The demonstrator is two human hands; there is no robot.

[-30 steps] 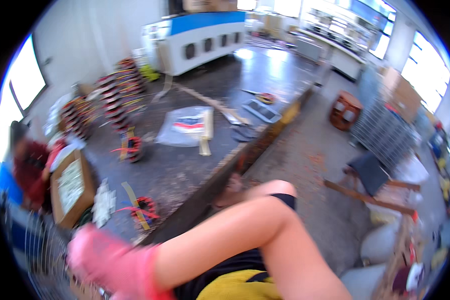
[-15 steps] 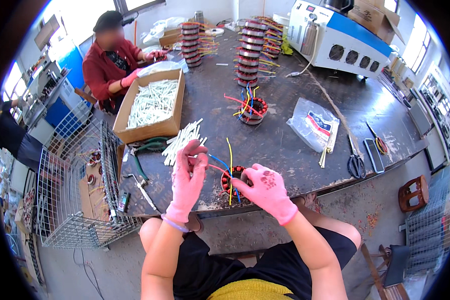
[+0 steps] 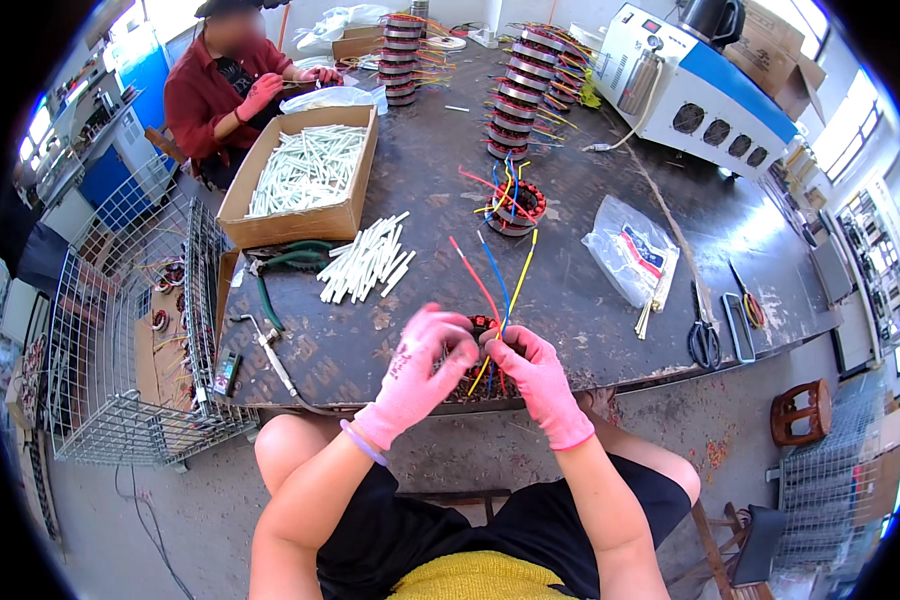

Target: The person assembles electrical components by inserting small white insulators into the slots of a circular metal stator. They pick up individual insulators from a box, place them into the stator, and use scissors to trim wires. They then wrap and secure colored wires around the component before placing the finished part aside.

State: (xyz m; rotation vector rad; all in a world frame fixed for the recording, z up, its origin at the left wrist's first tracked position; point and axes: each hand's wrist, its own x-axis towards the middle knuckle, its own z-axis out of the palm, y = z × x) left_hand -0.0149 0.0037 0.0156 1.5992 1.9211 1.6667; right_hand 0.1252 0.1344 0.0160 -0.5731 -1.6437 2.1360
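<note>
A motor stator (image 3: 481, 324) with red windings sits at the table's near edge, largely hidden by my hands. Red, blue and yellow lead wires (image 3: 502, 285) rise from it in a fan, crossing at my fingers. My right hand (image 3: 535, 376), in a pink glove, pinches them low down at the stator. On the stator's left side is my left hand (image 3: 422, 368), also gloved in pink, its bent fingers and thumb apart and slightly blurred. Nothing shows between them. Further back stands another wired stator (image 3: 516, 210).
White sleeve tubes (image 3: 367, 262) lie in a loose pile beside a carton (image 3: 300, 222) full of them. Pliers (image 3: 292, 258) and a thin torch-like tool (image 3: 276, 364) are at left. Scissors (image 3: 704, 342) and a plastic bag (image 3: 625, 250) lie right. Stacked stators (image 3: 515, 100) stand behind; a co-worker (image 3: 215, 95) sits far left.
My left hand has come down and right from the red wire to the stator's side. The red wire now points up with the blue and yellow ones. The whole view has shifted slightly.
</note>
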